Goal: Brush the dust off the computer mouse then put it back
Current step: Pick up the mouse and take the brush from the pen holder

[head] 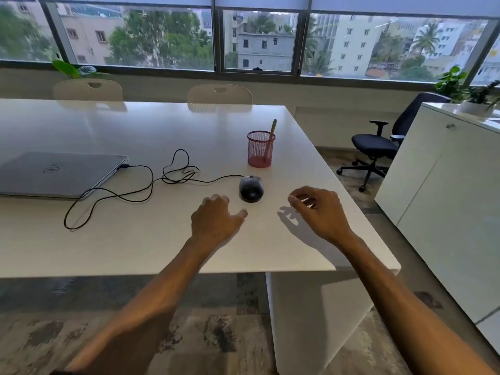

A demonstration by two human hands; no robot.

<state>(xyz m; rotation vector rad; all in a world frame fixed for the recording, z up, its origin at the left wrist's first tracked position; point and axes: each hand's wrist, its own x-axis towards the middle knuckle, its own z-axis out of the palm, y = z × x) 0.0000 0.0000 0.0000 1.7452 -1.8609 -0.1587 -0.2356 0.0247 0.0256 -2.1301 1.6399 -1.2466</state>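
Down near the front of the white table [135, 239], both hands hover with nothing in them. The left hand [215, 221] is palm down, fingers loosely curled and thumb stretched out to the right, its fingertips just short of the computer mouse [251, 188] without touching it. The right hand [320, 212] hangs a little farther right, also empty, its fingers bent inward in a loose claw above its own shadow on the tabletop. The mouse sits flat on the table between the two hands and slightly beyond them, dark and glossy, with its scroll wheel pointing away from the person. Its black cable [151, 182] leaves the far end, runs left in several loose loops and plugs into the side of a closed grey laptop [56, 173] lying at the left. Just beyond the mouse stands a red mesh pen cup [260, 149], upright, with a brush handle [271, 136] leaning out of it toward the right; the bristle end is down inside the mesh. Across the table are two pale chair backs [219, 93], and off to the right a dark office chair [378, 147] stands beside a white cabinet [443, 201].
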